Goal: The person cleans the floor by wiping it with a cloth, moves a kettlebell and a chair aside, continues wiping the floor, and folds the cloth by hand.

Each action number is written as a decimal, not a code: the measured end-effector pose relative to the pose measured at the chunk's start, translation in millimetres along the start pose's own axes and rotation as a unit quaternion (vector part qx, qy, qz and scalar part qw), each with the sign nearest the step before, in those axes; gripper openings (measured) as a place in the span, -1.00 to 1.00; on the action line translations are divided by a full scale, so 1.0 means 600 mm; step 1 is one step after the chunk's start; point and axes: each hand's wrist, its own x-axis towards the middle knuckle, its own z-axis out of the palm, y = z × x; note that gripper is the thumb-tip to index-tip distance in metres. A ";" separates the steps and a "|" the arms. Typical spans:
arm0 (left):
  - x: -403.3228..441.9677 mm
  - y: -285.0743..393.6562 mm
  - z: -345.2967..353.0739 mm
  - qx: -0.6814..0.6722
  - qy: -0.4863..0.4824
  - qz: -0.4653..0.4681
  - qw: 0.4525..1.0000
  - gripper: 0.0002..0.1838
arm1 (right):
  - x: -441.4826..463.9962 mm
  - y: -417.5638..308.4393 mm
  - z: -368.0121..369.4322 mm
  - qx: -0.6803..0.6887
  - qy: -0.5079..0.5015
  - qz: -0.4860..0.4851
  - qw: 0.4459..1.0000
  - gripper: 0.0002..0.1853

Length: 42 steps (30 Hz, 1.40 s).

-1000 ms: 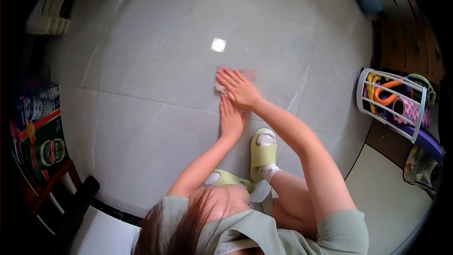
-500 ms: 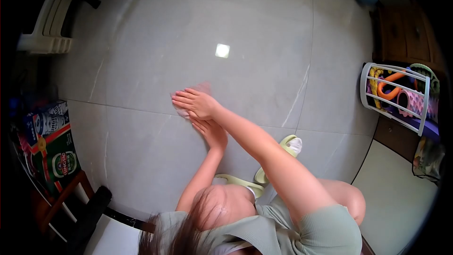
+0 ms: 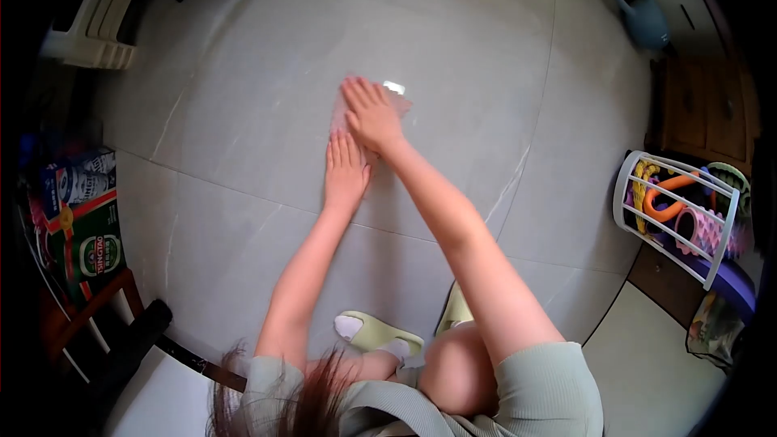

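A thin, pale pinkish cloth lies on the grey tiled floor, mostly covered by my hands. Flat on top of it rests my right hand, fingers stretched forward. Just behind and to the left, my left hand also lies flat, its fingertips on the near edge of the cloth. Neither hand's fingers are wrapped round anything. Part of the cloth shows left of the right hand, and a corner sticks out to its right, by a bright reflection on the tile.
On the right stand a white-barred basket of exercise gear, a blue kettlebell and a wooden cabinet. To the left are a Tsingtao carton and a cream plastic stool. Pale green slippers are on my feet.
Both hands have moved forward and a little right over the floor, and the cloth has gone with them. The hands, overlapping before, are now further apart. My feet and knees appear shifted.
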 end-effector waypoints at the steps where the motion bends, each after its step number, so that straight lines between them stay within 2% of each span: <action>1: 0.015 0.012 0.003 -0.020 0.037 0.006 0.999 -0.21 | -0.011 0.024 -0.014 -0.017 0.012 0.023 1.000 -0.40; 4: 0.035 0.053 0.008 -0.055 0.031 0.053 0.997 -0.21 | -0.083 0.075 -0.054 -0.039 0.033 0.097 0.994 -0.36; 7: 0.022 0.090 0.011 -0.108 0.015 0.089 0.990 -0.23 | -0.184 0.088 -0.083 -0.045 0.013 0.148 0.988 -0.30; 11: 0.006 0.099 0.023 -0.123 0.016 0.090 0.988 -0.29 | -0.203 0.070 -0.099 -0.018 -0.003 0.172 0.985 -0.23; 14: 0.022 0.102 0.028 -0.089 0.032 0.008 0.996 -0.33 | -0.172 0.066 -0.087 0.005 -0.015 0.087 0.996 -0.27; 15: 0.028 0.106 0.029 -0.072 0.038 -0.027 0.996 -0.34 | -0.153 0.060 -0.085 0.004 -0.020 0.054 0.998 -0.37; 18: 0.070 0.091 0.027 -0.042 0.082 -0.075 0.993 -0.36 | -0.084 0.071 -0.068 0.028 -0.002 -0.036 0.999 -0.44; 21: 0.123 0.070 0.029 -0.003 0.135 -0.066 0.989 -0.34 | -0.009 0.108 -0.049 0.042 0.027 -0.065 0.997 -0.46; 24: 0.186 0.090 0.007 -0.031 0.099 -0.055 0.993 -0.32 | 0.032 0.182 -0.047 0.006 0.037 -0.065 0.997 -0.45; 28: 0.271 0.166 0.023 -0.034 0.087 0.045 0.995 -0.29 | -0.001 0.296 -0.123 -0.091 0.042 0.028 0.995 -0.42; 31: 0.286 0.223 0.017 -0.069 0.099 0.126 0.985 -0.30 | -0.070 0.322 -0.157 -0.074 0.078 0.103 0.989 -0.40; 35: 0.233 0.231 0.032 -0.093 0.077 0.211 0.970 -0.32 | -0.175 0.250 -0.159 -0.078 0.037 0.170 0.982 -0.38; 39: 0.107 0.205 0.036 -0.096 -0.011 0.272 0.958 -0.32 | -0.291 0.138 -0.155 -0.017 -0.022 0.230 0.973 -0.37; 42: 0.038 0.194 0.035 -0.095 -0.043 0.289 0.952 -0.32 | -0.341 0.094 -0.151 -0.017 -0.039 0.208 0.977 -0.36</action>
